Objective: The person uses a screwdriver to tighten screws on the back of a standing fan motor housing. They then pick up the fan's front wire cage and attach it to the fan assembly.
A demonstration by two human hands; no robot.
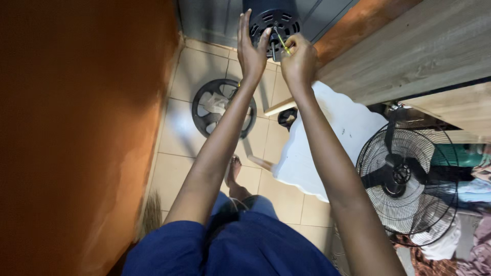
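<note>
Holding up one black fan motor [273, 23] at arm's length, near the top edge of view, top part cut off. Left hand [250, 48] spreading open, fingers straight, palm pressing flat against the motor's slotted side. Right hand [299, 61] curling closed, pinching a thin yellow-green tool [283, 43] whose tip is meeting the motor's underside; kind of tool too small to make out.

Lying below on the tiled floor [179, 158]: one round black fan base [223, 107], spoked, partly hidden behind the left forearm. Sitting beside the right forearm: one white scalloped plastic piece [337, 138]. Standing at the right: one black wire-caged fan [406, 179], blades inside the cage, lower rim cut off by cloth.

Counting two fans' worth of parts. Running along upper right: a pale wooden worktop [409, 51]. Blurring out at left: an orange wall [76, 128].
</note>
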